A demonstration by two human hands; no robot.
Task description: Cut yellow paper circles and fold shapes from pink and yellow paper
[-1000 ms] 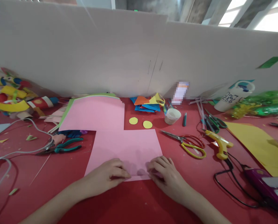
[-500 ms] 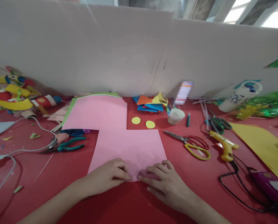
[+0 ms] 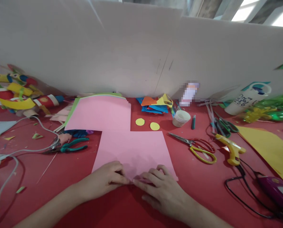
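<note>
A pink sheet of paper (image 3: 134, 147) lies flat on the red table (image 3: 203, 186) in front of me. My left hand (image 3: 105, 179) pinches its near edge, fingers pressed together on the paper. My right hand (image 3: 159, 188) sits beside it, fingertips curled onto the same near edge, where a small fold of pink paper shows under them. The two hands almost touch at the middle of that edge.
A stack of pink and green sheets (image 3: 98, 112) lies behind. Red-and-yellow scissors (image 3: 198, 147), a yellow glue gun (image 3: 230, 148), two yellow discs (image 3: 147, 124), a white cup (image 3: 181, 118), green pliers (image 3: 71, 147), a yellow sheet (image 3: 267, 148) and a purple device (image 3: 276, 191) surround it.
My right hand slid left along the near edge toward my left hand, lifting a small roll of the paper's edge. The left hand stayed put. The view shifted slightly.
</note>
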